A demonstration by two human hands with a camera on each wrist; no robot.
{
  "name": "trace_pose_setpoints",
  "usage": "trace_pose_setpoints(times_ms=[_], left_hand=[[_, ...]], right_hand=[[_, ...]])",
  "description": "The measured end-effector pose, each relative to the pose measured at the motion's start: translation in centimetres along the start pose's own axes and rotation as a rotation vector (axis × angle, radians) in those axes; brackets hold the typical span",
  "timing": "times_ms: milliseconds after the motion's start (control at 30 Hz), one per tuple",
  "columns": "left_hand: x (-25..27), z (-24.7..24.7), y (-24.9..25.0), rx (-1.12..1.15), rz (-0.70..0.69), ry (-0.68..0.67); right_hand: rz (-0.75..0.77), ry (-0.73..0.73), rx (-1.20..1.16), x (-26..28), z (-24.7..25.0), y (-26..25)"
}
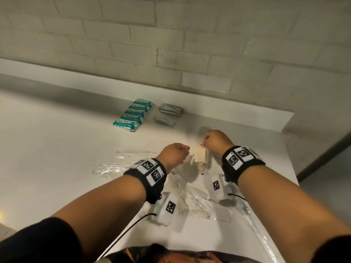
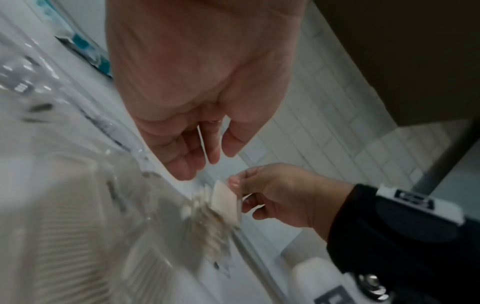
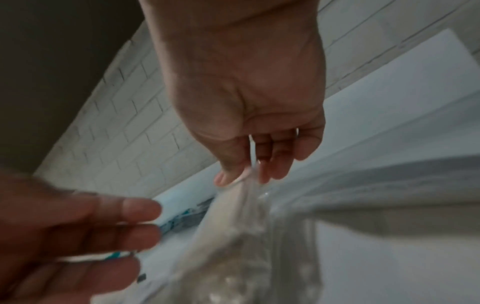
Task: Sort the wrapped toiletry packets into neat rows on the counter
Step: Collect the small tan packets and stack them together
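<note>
White counter (image 1: 57,149) under pale brick wall (image 1: 171,35)

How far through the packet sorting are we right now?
Partly done. The teal packets sit in a neat row near the wall, with the grey packets lined up beside them. The right hand pinches a clear packet with a beige item; the left hand hovers beside it. The clear toothbrush packets and comb packets near the counter edge remain loose.
</note>
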State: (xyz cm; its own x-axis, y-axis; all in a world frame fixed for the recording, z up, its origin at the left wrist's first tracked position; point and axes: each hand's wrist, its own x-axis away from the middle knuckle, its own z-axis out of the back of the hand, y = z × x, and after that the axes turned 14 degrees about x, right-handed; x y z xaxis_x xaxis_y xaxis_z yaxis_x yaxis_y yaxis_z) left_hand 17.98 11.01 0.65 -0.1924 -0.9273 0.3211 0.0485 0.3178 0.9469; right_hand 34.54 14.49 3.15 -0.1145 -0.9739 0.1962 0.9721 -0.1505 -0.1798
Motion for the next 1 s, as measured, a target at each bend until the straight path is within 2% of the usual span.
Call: trace_pose_setpoints(times_ms=[67,100,133,200,233,267,400,500,633,767,833,900,1000], left_hand=[[-1.3,-1.1,0.3,-0.134,0.018,-0.004],[-1.9,-1.6,0.4,-0.201,0.032,-0.008],[-2.2,-2.0,0.3,-0.250,0.049,-0.011],[-2.5,-2.6,0.1,-0.295,0.079,-0.019],[-2.6,-2.8,-0.2,-0.292,0.095,-0.016],[-2.8,-3.0,-0.4,-0.265,0.114,-0.016],[-2.9,-2.9,-1.8,-0.046,0.146,0.024],[-2.6,-2.6,-2.5,0.037,0.144,0.064],[-1.2,-2.5,-2.6,0.120,0.130,0.069],[-1.2,-2.1,-3.1,0.102,0.023,0.131],[-1.3,-1.8,-2.9,0.071,-0.048,0.169],[-1.5,-1.7,-2.8,0.040,-0.084,0.105],[-1.6,-1.8,-2.9,-0.039,-0.088,0.002]], right_hand=[[-0.105,0.071,-0.082,0.1,-0.3,0.3],[-0.159,0.056,-0.112,0.1,-0.5,0.5],[-0.206,-0.016,-0.140,0.3,-0.9,0.6],[-0.285,-0.251,-0.232,1.1,-1.7,0.6],[-0.329,-0.348,-0.304,1.5,-2.0,0.3],[-0.360,-0.384,-0.362,1.9,-2.1,0.1],[-0.344,-0.402,-0.366,2.0,-2.0,-0.5],[-0.365,-0.414,-0.467,2.4,-1.9,-1.0],[-0.269,-0.307,-0.457,3.2,-2.4,-2.0],[-0.103,-0.034,-0.395,3.9,-1.8,-2.0],[-0.014,0.077,-0.240,4.4,-1.3,-1.5],[0.077,0.047,-0.044,4.6,-1.4,-1.3],[0.125,-0.040,0.061,4.8,-2.2,-0.7]])
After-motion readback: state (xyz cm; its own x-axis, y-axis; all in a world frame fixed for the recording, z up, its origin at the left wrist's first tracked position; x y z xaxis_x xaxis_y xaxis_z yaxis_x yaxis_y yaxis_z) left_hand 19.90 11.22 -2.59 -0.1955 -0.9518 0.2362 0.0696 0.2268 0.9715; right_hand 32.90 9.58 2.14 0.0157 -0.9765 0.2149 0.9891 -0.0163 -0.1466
